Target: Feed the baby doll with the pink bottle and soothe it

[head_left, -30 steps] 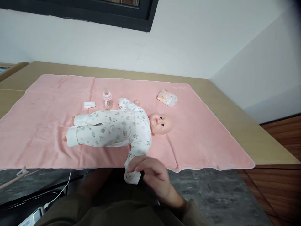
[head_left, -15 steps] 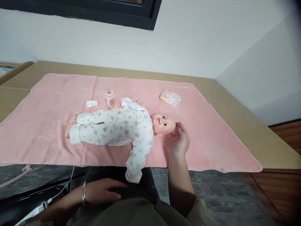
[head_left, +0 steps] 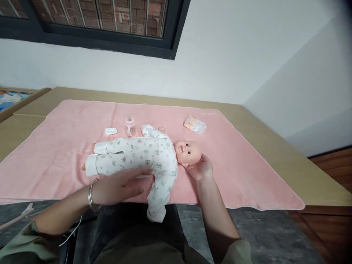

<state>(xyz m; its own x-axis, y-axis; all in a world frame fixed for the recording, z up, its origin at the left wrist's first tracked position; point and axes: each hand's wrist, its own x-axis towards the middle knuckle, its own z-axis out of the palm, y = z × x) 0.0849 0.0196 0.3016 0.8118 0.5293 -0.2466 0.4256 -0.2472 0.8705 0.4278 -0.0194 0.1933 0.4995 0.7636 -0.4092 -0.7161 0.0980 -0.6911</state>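
A doll (head_left: 143, 156) in a white printed sleepsuit lies on its back on a pink blanket (head_left: 242, 161), head toward 3 o'clock, feet toward 9 o'clock. It sits near the middle of the blanket, closer to the near edge; its near arm hangs over that edge at 6 o'clock.

Right hand (head_left: 200, 169): palm up, at the 5 o'clock side of the doll's head, fingers curled loosely against the head and neck — cupping, not clenched. Whether it bears the head's weight cannot be told.

Left hand (head_left: 121, 185): fingers spread and released, laid flat, fingertips at the near side of the doll's torso, just by the hanging arm. Contact with the sleepsuit looks likely, but no grasp shows. A metal bangle (head_left: 92, 190) sits on that wrist.

Beyond the doll, at its 12 o'clock, a bottle (head_left: 130, 125) with a pink top stands upright on the blanket. A small white folded item (head_left: 110, 131) lies just to the bottle's 9 o'clock side. A crumpled packet (head_left: 195, 124) lies at 1 o'clock from the doll's head, well apart from it.

The blanket covers a tan table (head_left: 302, 165) set against a white wall — a dark-framed window (head_left: 110, 22) above. A white cable (head_left: 70, 234) lies on the floor at lower left.
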